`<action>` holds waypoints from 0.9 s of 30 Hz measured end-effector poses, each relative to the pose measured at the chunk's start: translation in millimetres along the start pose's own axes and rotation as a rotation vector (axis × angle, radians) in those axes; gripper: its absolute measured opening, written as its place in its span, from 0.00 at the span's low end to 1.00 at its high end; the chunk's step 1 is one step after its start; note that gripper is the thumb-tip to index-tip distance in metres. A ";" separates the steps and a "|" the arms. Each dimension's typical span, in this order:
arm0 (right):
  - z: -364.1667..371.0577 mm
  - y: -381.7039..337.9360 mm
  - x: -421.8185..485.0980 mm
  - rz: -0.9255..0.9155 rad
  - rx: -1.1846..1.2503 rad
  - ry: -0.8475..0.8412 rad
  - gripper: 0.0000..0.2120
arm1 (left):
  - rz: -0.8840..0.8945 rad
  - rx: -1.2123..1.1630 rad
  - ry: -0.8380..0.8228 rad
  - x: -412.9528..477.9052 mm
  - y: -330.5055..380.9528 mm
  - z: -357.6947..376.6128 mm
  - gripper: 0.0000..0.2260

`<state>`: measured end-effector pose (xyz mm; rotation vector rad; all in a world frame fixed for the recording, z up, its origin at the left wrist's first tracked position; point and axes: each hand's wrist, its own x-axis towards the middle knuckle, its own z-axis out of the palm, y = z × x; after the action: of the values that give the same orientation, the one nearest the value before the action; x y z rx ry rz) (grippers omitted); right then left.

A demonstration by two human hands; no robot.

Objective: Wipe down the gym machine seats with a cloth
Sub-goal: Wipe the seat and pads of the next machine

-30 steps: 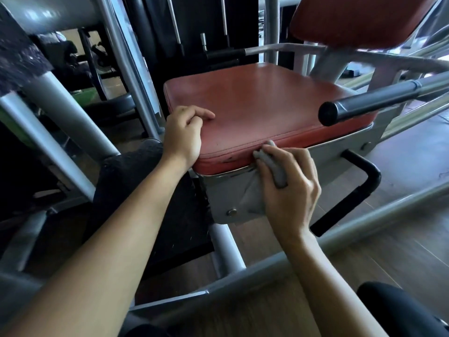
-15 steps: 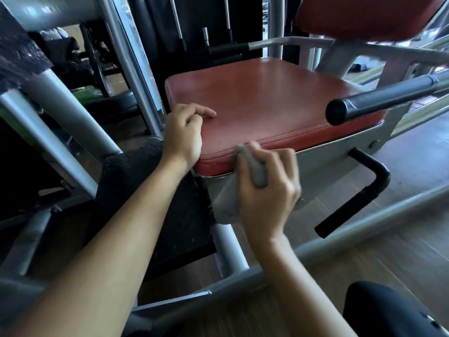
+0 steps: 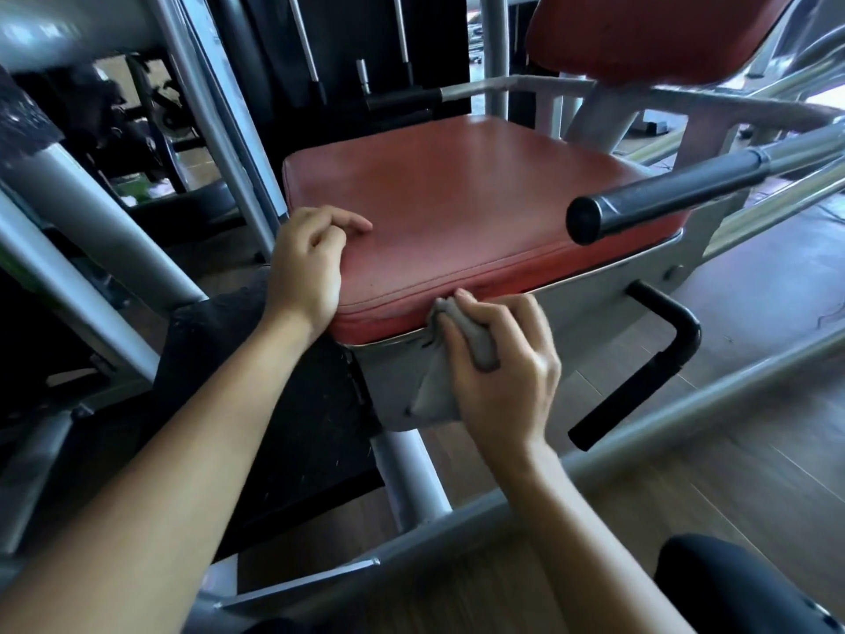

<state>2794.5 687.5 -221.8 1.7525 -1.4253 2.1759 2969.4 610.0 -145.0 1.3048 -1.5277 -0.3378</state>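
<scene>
A red padded seat [image 3: 480, 194] sits on a grey metal frame in the middle of the view. My right hand [image 3: 507, 372] grips a grey cloth [image 3: 475, 345] and presses it against the seat's front edge, where the red side meets the metal base. Part of the cloth hangs down over the grey base plate. My left hand [image 3: 306, 263] rests on the seat's front left corner, fingers curled over the top and thumb side against the edge. A red back pad [image 3: 649, 29] stands behind the seat at the upper right.
A black-gripped handle bar [image 3: 658, 203] juts over the seat's right side. A bent black lever [image 3: 649, 363] hangs below the seat at right. Grey frame tubes [image 3: 91, 249] cross the left and foreground. Weight-stack rods [image 3: 306, 48] stand behind. Wooden floor [image 3: 754, 450] lies underneath.
My right hand with the cloth slid left along the seat's front edge, then came back a little to the right. My left hand has stayed on the corner.
</scene>
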 end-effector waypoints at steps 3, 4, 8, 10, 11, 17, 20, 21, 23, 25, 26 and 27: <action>-20.7 26.5 36.3 0.158 -0.055 0.209 0.08 | -0.003 -0.044 0.010 0.4 -0.6 0.8 0.17; -22.8 31.6 44.3 0.219 -0.053 0.295 0.08 | -0.007 -0.059 0.014 0.4 -0.7 1.6 0.17; 6.2 0.8 14.1 0.154 0.024 0.187 0.08 | -0.021 -0.057 0.026 0.3 0.2 2.1 0.17; 6.2 -8.7 2.6 0.027 0.012 0.019 0.07 | -0.018 -0.032 0.007 0.6 1.4 0.5 0.17; 0.9 -2.7 7.3 -0.005 -0.010 -0.006 0.07 | -0.015 -0.023 0.001 0.4 1.9 -0.7 0.17; -4.8 16.8 39.3 0.357 0.007 0.402 0.07 | -0.023 -0.012 0.022 -2.5 3.3 0.5 0.17; 10.1 -10.1 14.8 0.259 0.066 0.226 0.07 | -0.021 -0.003 0.026 -3.6 5.3 -0.1 0.17; 7.6 -8.6 11.8 0.193 0.055 0.137 0.07 | -0.021 0.001 0.027 -4.3 6.1 -0.9 0.17; -1.6 5.4 18.6 0.153 0.007 0.098 0.06 | -0.020 0.015 0.029 -5.3 7.1 -1.2 0.17; -9.3 12.5 31.2 0.279 0.024 0.197 0.07 | -0.025 0.022 0.036 -6.0 7.2 -1.2 0.17; -10.5 10.9 35.0 0.332 0.031 0.219 0.07 | -0.027 0.021 0.039 -6.2 7.8 -1.4 0.16; -11.1 6.4 34.9 0.351 0.024 0.187 0.08 | -0.030 0.022 0.041 -6.2 8.5 -1.4 0.16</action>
<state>2769.6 673.2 -198.2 1.3414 -1.7740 2.4490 2965.0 618.9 -141.2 1.3447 -1.4826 -0.3120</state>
